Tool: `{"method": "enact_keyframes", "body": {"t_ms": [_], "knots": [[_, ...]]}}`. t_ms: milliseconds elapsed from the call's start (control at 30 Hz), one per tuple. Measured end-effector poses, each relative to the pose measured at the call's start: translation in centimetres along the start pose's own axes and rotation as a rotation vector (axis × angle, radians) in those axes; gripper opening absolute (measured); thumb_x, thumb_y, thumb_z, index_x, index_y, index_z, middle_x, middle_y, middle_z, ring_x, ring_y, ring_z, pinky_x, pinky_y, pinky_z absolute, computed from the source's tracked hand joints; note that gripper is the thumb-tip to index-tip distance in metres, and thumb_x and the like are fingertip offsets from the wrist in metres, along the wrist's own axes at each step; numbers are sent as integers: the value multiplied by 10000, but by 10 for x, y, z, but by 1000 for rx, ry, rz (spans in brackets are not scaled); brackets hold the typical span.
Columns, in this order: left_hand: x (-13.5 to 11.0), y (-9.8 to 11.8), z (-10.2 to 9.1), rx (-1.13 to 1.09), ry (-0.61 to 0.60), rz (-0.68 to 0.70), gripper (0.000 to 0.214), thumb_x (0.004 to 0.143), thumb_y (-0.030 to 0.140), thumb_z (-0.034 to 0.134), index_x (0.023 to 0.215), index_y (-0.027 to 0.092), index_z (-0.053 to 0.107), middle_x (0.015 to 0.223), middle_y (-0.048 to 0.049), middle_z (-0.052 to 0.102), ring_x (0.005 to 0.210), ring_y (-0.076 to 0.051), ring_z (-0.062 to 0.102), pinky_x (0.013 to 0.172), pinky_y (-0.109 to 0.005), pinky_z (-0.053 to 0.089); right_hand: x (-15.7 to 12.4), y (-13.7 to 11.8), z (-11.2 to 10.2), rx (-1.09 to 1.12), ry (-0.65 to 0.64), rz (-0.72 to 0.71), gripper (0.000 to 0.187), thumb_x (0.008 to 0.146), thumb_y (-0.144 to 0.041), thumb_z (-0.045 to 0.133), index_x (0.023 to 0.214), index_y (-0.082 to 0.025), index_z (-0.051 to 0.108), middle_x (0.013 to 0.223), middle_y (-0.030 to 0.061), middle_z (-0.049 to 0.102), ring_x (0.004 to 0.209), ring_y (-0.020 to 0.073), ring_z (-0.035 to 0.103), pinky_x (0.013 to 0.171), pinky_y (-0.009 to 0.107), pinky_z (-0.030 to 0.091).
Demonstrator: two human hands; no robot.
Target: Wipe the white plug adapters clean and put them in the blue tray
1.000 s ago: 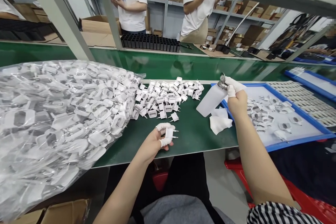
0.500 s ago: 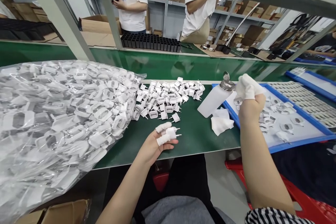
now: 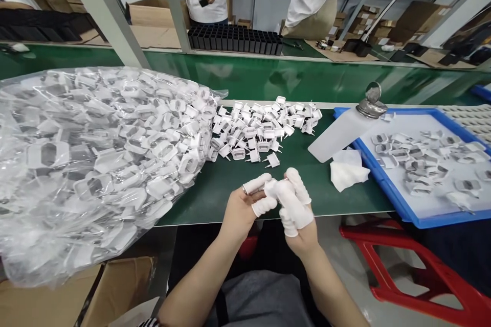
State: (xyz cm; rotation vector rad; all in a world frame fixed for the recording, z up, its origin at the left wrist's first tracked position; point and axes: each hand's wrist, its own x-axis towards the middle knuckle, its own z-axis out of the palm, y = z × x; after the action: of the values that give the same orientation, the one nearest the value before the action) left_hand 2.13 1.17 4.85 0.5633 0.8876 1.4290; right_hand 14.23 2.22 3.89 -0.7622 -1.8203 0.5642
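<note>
Head view shows me the left hand (image 3: 242,212) and right hand (image 3: 306,239) meeting over the near edge of the bench (image 3: 207,207), and I judge the step to be wiping a small white plug (image 3: 270,187) with a cloth (image 3: 292,203). To do it well, I would steady the plug by its sides, press the cloth flat against one face at a time, and go lightly around the pins so they do not bend. On the left, thumb and finger, both in white covers, close narrowly on the plug; on the right, the fingers hold the cloth bunched over them. The plug sits at the left fingertips, just left of the cloth and apparently touching it. White against white, I cannot tell exactly where one ends, nor which way the pins point. Beyond the hands lies a pile of loose plugs (image 3: 264,133).
</note>
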Motion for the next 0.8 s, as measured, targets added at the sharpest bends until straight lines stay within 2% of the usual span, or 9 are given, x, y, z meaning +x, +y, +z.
{"method": "enact_keyframes", "body": {"t_ms": [67,133,333,433,567,633,733,800], "knots": [[-2,-3,-1,-4,-8,-1,393,473,205,798,853,192,700,845,-58,706,802,-236,644,724,-328,514,2,-1,3,-42,-37,-42,428,834,-251,422,1259,-301,416,1331,42,409,1187,249,428,950,448,411],[-4,-6,-1,-27,4,-6,382,467,217,801,835,184,703,847,-65,706,812,-248,643,735,-344,515,2,0,4,-47,-49,-28,413,829,-254,427,1239,-297,441,1337,41,398,1194,253,418,961,454,399],[-10,-12,4,-179,25,-80,413,394,201,824,790,205,708,871,-45,705,869,-248,629,769,-323,500,-13,5,-3,-31,-5,58,267,808,-340,455,1029,-323,603,1153,9,574,1071,252,528,931,470,422],[-14,-10,5,-201,-22,-128,403,416,259,818,797,190,708,835,-51,707,822,-241,635,713,-307,506,-17,4,-5,-23,71,35,226,806,-358,452,919,-326,645,1230,-20,526,1135,264,481,914,459,442],[-17,-4,6,-184,-99,-127,359,495,334,783,807,173,709,800,-55,701,775,-228,634,680,-297,501,-16,-4,-1,29,104,-14,263,834,-273,413,991,-337,614,1335,-56,412,1144,255,480,888,440,467],[-18,-2,6,-185,-107,-118,352,500,316,784,818,186,708,825,-43,700,788,-215,632,685,-278,499,-13,-9,2,112,137,28,275,840,-251,403,994,-337,616,1288,-42,474,1157,263,468,914,467,440],[-19,-1,7,-194,-88,-90,365,506,320,782,845,212,702,884,-35,698,856,-221,626,742,-292,500,-13,-15,5,267,272,128,265,841,-278,401,934,-324,645,1096,-5,624,1155,285,466,900,512,434],[-19,-3,7,-176,-62,-45,386,487,317,792,850,225,698,907,-39,696,896,-238,619,799,-332,490,-18,-18,7,298,330,192,270,837,-302,402,956,-316,645,1079,11,630,1153,300,464,894,532,430]]}}
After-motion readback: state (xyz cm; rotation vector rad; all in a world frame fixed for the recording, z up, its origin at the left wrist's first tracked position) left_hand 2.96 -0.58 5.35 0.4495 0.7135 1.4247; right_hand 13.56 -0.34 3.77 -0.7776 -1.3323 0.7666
